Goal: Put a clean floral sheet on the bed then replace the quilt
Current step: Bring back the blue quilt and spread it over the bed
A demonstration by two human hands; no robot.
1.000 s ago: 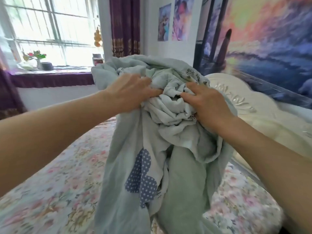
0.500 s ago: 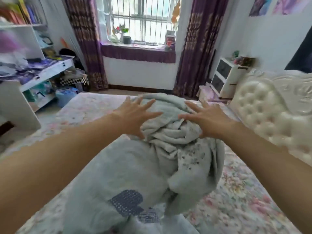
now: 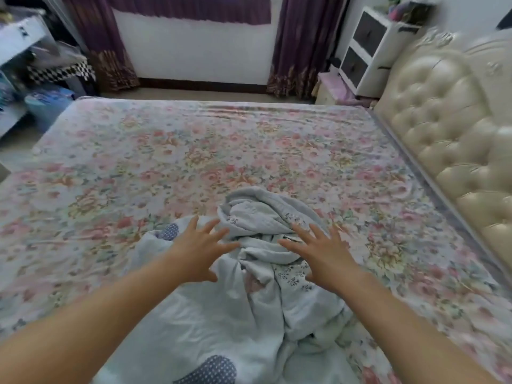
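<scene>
Quilt [image 3: 257, 273]: bunched, pale blue, at bed's near edge atop floral sheet [image 3: 194, 151]; long axis runs away from viewer. 2 hands, left hand [image 3: 198, 252] and right hand [image 3: 322, 252], fingers spread, gripping nothing, flanking the heap, seemingly just above, equally near.

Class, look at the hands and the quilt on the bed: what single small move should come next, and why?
Probably take hold of an edge of the quilt and begin pulling it open. It lies bunched in a heap near the front of the floral sheet, which already covers the bed, and the left hand and right hand are open above it, gripping nothing.
</scene>
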